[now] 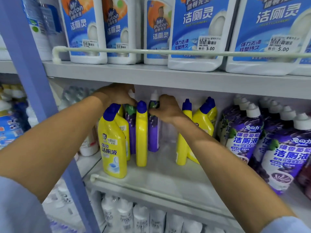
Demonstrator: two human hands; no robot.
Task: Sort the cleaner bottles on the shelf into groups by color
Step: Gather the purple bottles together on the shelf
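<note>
Head view looks down on the middle shelf [165, 177], where two stray purple bottles stand upright at the back, one on each side of a lone yellow bottle [141, 135]. The left hand [116, 96] reaches over the left purple bottle [132, 120], its fingers curled down round the white-capped top. The right hand [168, 110] holds the right purple bottle [153, 132] by the neck, fingers clamped just under the cap. Both bottles have their long axis vertical and their caps sit close under the upper shelf [168, 76], so they probably need to tip or slide forward rather than lift. Their home, the purple group [244, 137], lies to the right, beyond the right yellow cluster [203, 121], and the right hand is nearer to it. The count is two purple strays, at least seven white caps in the purple group, and about six yellow bottles: two in the left yellow cluster [111, 143], one between the strays, and three on the right.
</note>
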